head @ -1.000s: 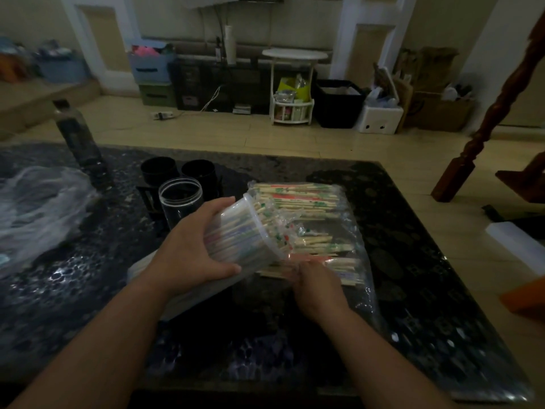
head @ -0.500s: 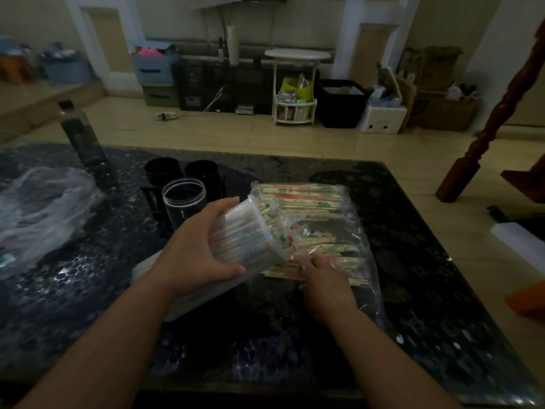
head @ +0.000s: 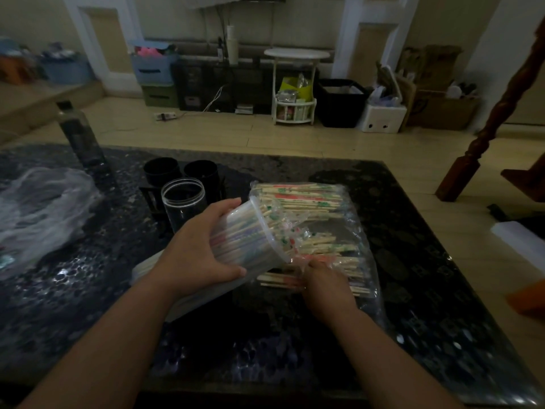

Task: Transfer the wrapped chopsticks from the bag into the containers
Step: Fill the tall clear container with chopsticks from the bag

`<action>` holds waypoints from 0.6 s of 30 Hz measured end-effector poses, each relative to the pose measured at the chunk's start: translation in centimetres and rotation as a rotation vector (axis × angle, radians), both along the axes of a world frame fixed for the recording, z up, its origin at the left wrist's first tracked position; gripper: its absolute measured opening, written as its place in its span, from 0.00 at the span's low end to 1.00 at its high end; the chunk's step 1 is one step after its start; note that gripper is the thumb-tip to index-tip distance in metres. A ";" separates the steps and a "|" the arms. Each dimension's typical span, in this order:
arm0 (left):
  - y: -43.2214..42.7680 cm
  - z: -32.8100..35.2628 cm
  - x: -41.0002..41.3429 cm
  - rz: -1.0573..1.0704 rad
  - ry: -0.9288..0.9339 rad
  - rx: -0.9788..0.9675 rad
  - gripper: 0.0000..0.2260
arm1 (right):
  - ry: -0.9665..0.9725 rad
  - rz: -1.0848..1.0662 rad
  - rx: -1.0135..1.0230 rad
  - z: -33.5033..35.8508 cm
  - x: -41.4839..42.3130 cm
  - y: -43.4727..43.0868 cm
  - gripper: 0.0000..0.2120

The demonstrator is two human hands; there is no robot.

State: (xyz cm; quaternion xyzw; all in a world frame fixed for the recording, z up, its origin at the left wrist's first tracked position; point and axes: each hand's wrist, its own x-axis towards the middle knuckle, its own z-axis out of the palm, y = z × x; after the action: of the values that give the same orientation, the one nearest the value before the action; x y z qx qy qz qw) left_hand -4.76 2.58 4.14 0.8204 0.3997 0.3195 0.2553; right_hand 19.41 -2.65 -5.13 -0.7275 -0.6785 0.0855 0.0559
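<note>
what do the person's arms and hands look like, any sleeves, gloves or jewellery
Two bare hands, the left hand and the right hand, without gloves. The left forearm and the right forearm are uncovered right to the bottom edge of the picture, with no sleeve in view. No watch, bracelet or ring shows, though the light is dim, so small details could be missed.
</note>
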 end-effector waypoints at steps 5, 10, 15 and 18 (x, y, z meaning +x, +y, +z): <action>-0.1 0.0 0.1 -0.009 0.003 0.011 0.45 | -0.006 0.014 -0.022 0.0 -0.2 -0.1 0.25; -0.1 0.0 0.1 -0.007 0.007 0.019 0.45 | -0.021 0.038 -0.027 0.4 -0.4 -0.2 0.19; 0.0 0.0 0.1 -0.014 0.006 0.020 0.44 | -0.038 0.053 -0.007 0.7 -0.7 -0.4 0.21; 0.0 0.0 0.0 -0.009 0.005 0.024 0.44 | -0.098 0.029 -0.005 0.5 -0.8 -0.8 0.21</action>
State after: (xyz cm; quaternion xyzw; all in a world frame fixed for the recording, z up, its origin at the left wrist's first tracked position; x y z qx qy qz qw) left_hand -4.78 2.57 4.16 0.8260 0.3928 0.3210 0.2457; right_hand 18.58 -3.45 -4.59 -0.7212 -0.6904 0.0526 0.0196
